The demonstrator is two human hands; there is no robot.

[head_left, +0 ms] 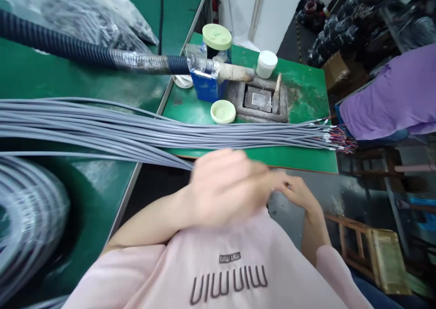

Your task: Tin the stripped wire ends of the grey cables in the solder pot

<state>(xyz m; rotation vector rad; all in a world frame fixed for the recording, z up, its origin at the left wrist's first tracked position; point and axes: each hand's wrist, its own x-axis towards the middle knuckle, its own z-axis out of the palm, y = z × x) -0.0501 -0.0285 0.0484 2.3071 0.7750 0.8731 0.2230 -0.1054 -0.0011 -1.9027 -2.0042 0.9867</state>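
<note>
My left hand (228, 188), blurred by motion, is in front of my chest with its fingers curled. Several grey cables (170, 158) branch off the big bundle and run into this hand, where their ends are hidden. Close beside its fingertips is my right hand (298, 191), with thumb and fingers pinched together; what lies between them cannot be made out. Beyond the hands, a thick bundle of grey cables (218, 135) lies across the green bench (303, 159). At its right end the jackets are stripped, and thin coloured wires (342, 138) stick out past the edge.
A solder pot (260, 99) with a scraper (276, 93) is set in the bench. Around it are a ribbed hose (146, 61), a pale lid (223, 112), and a white tub (266, 63). Coiled cable (37, 218) lies left. A person in purple (391, 93) is at right.
</note>
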